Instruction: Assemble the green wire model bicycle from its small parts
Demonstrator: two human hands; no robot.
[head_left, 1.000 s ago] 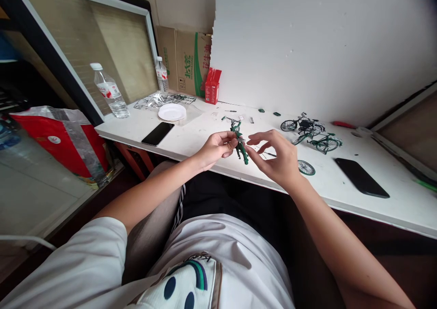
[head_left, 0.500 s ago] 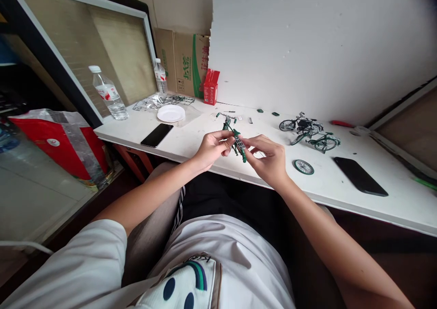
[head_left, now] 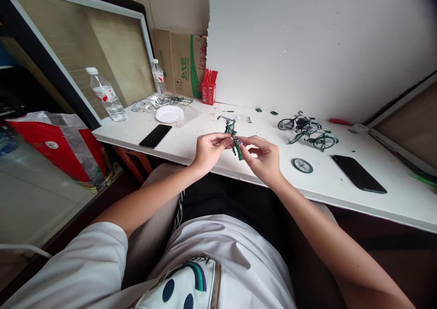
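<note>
A small green model bicycle is held between my two hands over the table's front edge, its handlebars pointing away from me. My left hand pinches it from the left side, fingers closed on the frame. From the right, my right hand grips the rear part with thumb and fingertips. The exact contact points are partly hidden by the fingers. On the table to the right of my right hand lies a loose spoked wheel with a green rim.
Finished-looking model bicycles stand at the right, near a black phone. At the left are another phone, a white plate, a water bottle and sprue frames. A red box stands by the wall.
Both hands have shifted slightly, and the model bicycle has turned a little, its rear part swinging left and looking more upright. Both hands keep their grip. The view has moved slightly.
</note>
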